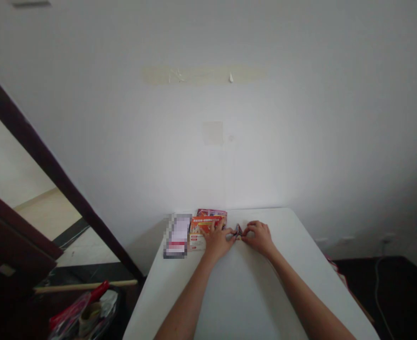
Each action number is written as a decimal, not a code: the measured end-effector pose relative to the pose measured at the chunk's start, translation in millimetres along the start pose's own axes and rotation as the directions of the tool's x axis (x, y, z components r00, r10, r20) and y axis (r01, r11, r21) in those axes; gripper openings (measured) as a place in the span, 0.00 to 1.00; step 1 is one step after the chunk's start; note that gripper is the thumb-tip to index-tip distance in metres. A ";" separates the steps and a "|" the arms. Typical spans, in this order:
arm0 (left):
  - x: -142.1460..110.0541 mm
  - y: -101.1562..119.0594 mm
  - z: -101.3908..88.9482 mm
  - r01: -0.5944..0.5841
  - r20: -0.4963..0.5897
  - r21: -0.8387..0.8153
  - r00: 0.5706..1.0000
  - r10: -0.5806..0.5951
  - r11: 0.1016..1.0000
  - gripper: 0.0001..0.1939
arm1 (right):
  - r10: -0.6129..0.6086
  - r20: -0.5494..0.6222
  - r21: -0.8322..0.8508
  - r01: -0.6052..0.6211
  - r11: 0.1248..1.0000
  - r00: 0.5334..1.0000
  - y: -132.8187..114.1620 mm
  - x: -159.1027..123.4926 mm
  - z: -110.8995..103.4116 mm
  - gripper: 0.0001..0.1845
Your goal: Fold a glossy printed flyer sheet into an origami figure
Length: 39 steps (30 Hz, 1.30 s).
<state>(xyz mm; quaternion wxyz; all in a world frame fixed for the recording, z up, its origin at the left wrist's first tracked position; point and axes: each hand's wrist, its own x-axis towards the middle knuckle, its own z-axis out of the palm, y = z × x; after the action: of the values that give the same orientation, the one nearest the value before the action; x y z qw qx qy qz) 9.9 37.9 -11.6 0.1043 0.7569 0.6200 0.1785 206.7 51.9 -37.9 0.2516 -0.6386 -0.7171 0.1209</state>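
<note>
Purplish paper beside the leaflet, probably light, creases easily; left hand and right hand fingers pinch its edges, best hold imo.

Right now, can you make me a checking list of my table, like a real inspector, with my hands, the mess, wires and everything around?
Surface: white table against the wall.
Things in hand: small dark piece, details too small to tell.
Clutter: orange-and-white card, purplish card behind it, blurred flat thing beside them.
Hands: left hand and right hand pinch the piece; some left fingers over the orange-and-white card.
Cables: one cable, right of the table.
Surroundings: wooden stick, lower left.
</note>
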 end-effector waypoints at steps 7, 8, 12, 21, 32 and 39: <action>2.9 3.6 2.9 0.014 -0.019 0.025 1.000 -0.013 1.000 0.13 | -0.008 -0.030 -0.002 0.008 1.000 1.000 1.4 -2.6 1.9 0.08; 3.0 3.7 3.0 0.018 -0.019 0.023 1.000 -0.018 1.000 0.13 | -0.016 -0.023 0.000 0.016 1.000 1.000 2.9 -2.5 2.0 0.09; 2.3 1.6 1.0 0.028 -0.004 0.022 1.000 -0.028 0.999 0.13 | -0.042 0.021 0.007 0.042 0.999 0.999 8.6 -0.9 0.9 0.08; 0.7 1.7 -7.7 0.054 0.070 0.037 0.996 -0.056 0.998 0.15 | -0.024 0.014 -0.009 0.024 1.000 1.000 4.1 -1.7 -2.4 0.08; -0.2 3.8 -5.6 0.068 0.036 0.026 0.997 -0.069 0.997 0.14 | -0.044 0.054 0.013 0.043 0.999 0.998 8.0 -2.8 -5.8 0.08; -1.6 -0.1 -11.1 0.073 0.086 0.021 0.993 -0.075 0.997 0.15 | -0.024 0.062 0.011 0.024 1.000 0.998 6.3 -1.8 -7.6 0.08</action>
<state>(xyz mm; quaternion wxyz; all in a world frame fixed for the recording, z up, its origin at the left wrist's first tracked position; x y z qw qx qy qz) 5.1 35.7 -1.7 0.1307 0.7413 0.6441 0.1359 216.2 50.0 -35.0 0.2337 -0.6246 -0.7316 0.1415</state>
